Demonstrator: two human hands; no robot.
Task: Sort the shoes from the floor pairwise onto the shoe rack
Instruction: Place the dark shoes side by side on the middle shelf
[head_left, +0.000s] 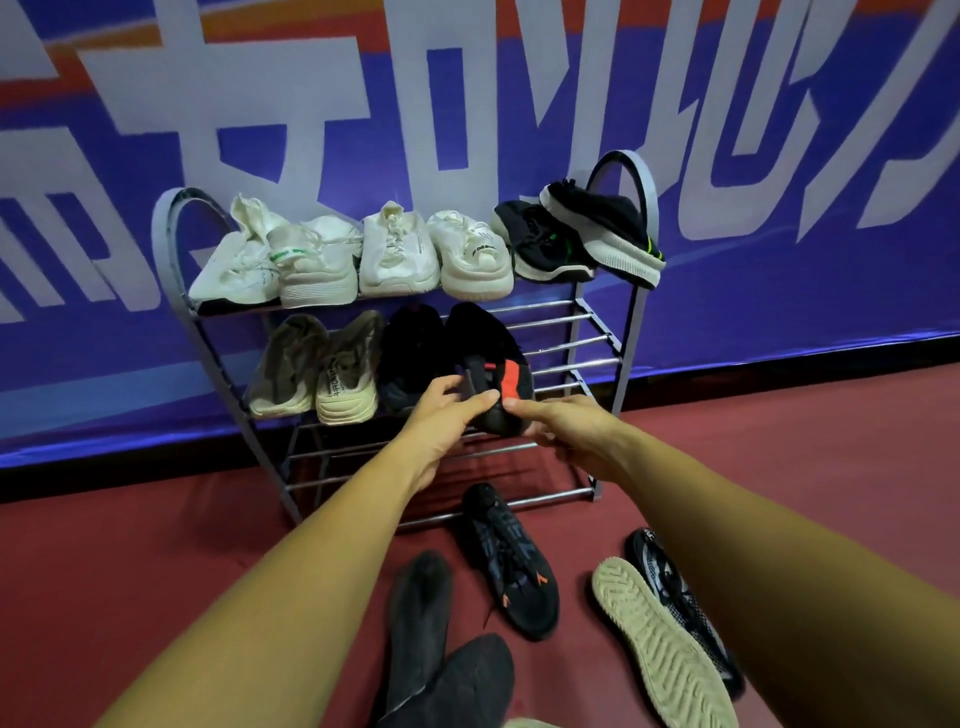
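The black shoe with a red patch (488, 358) lay on the middle shelf of the shoe rack (582, 338), just beside its black mate (410, 353). The left hand (447, 415) and right hand (561, 421) both gripped its heel. This looked like the step of seating the pair. The next move called for letting go and finding two matching shoes on the floor (156, 571).

Three shoes (511, 561) lie before the rack (605, 332), right side.

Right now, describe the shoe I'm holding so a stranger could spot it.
On the grey shoe rack against the blue wall, look at the middle shelf. Right of the beige pair sits a plain black shoe, then yours: gripped by the left hand and right hand, the held shoe alone carries a broad red patch.
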